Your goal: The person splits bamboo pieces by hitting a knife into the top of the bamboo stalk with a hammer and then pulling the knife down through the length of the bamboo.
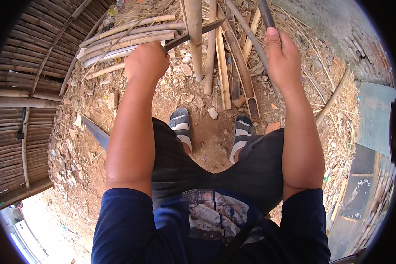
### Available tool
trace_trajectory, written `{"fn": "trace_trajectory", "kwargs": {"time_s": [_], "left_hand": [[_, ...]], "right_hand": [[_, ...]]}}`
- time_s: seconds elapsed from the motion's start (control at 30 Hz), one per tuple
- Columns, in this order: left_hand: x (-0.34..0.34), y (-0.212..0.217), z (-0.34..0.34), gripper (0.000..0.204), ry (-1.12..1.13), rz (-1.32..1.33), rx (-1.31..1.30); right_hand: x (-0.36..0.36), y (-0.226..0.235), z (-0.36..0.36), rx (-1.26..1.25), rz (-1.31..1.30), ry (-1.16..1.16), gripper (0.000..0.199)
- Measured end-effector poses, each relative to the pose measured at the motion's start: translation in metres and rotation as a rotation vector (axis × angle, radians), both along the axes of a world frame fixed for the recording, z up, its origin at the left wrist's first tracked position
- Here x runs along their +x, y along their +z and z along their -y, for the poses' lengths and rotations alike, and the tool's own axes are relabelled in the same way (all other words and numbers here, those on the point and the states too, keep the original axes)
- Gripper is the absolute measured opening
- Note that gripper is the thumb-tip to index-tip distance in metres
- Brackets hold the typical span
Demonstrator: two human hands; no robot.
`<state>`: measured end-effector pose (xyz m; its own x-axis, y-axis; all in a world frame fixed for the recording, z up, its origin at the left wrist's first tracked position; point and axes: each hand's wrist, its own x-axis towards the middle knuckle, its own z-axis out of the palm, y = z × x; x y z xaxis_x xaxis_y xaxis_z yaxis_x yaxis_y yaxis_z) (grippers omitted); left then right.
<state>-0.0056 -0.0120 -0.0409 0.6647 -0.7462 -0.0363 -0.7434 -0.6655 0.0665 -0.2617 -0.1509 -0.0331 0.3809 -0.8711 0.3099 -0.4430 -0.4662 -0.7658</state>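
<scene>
**Gripping a knife (177, 42) across an upright bamboo pole (196, 59)**

The left hand (147, 59) is a closed fist about the knife's handle, probably for firm control with the fingers behind the edge. The blade shows on both sides of the pole, ahead of the sandals (180, 124); how deep it sits, I cannot tell. The right hand (283, 59) is wrapped round a dark stick (266, 16), thumb along it, perhaps to steer it, well apart from the edge.

Split bamboo pieces (223, 75) crowd the ground (212, 152) between pole and right hand, leaving little footing there. Bamboo lengths (134, 38) lie beyond the left hand; the left forearm (132, 132) partly hides a flat metal blade (97, 133).
</scene>
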Motion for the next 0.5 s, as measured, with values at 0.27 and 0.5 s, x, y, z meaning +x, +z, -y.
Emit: {"fn": "trace_trajectory", "kwargs": {"time_s": [0.27, 0.5], "left_hand": [[0.003, 0.000, 0.003, 0.033, -0.009, -0.006, 0.017], [-0.001, 0.002, 0.000, 0.032, -0.011, 0.012, 0.003]], "right_hand": [[0.015, -0.049, 0.000, 0.081, -0.394, 0.076, 0.051], [0.004, -0.009, 0.009, -0.032, 0.099, -0.034, 0.056]]}}
